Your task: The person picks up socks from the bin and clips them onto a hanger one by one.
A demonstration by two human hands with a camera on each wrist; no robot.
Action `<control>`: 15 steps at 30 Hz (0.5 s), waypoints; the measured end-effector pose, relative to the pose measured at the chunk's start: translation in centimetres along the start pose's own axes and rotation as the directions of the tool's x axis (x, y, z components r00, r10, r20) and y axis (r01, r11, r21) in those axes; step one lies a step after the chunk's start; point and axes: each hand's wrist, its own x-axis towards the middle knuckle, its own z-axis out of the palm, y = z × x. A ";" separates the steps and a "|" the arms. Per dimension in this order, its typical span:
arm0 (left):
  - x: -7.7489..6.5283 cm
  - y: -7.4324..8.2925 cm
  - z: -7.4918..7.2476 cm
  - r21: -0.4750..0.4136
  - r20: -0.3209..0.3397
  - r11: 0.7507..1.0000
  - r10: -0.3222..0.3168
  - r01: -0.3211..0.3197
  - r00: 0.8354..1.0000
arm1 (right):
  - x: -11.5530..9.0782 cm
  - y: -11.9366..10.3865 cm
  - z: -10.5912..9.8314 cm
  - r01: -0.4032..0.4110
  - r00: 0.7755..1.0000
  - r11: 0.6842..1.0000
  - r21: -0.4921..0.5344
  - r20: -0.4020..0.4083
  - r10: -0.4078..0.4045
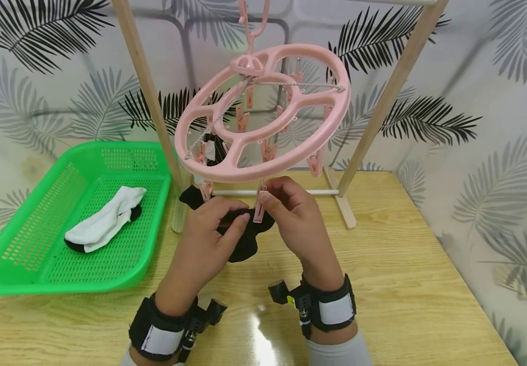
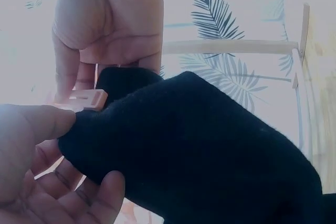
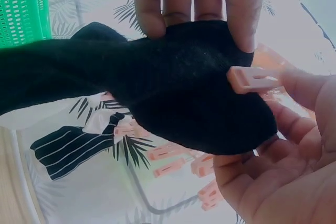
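Note:
A black sock hangs below the pink round hanger, and my left hand pinches its edge between thumb and fingers. The right hand grips a pink clothespin, thumb on its front. In the right wrist view, the tip of that clothespin lies over the sock's edge, while the fingers of the right hand reach behind the cloth. Seen from the left wrist, the sock spreads wide and hides part of the clothespin.
To the left stands a green basket with a white sock with black parts inside. A wooden frame bears the hanger. A striped sock hangs from another clip, and several more pink clothespins dangle around the ring.

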 end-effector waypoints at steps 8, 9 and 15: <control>-0.1 -0.1 -0.3 0.016 -0.007 0.999 -0.040 0.040 0.999 | 0.0 -0.1 0.3 -0.039 0.999 0.999 -0.021 0.013 0.039; -0.1 -0.1 -0.3 0.016 -0.004 0.999 -0.050 0.050 0.999 | 0.0 -0.1 0.3 -0.035 0.999 0.999 -0.021 0.010 0.035; -0.1 -0.1 -0.4 0.018 -0.002 0.994 -0.112 0.112 0.994 | 0.1 0.1 0.3 -0.009 1.000 1.000 -0.012 0.005 0.009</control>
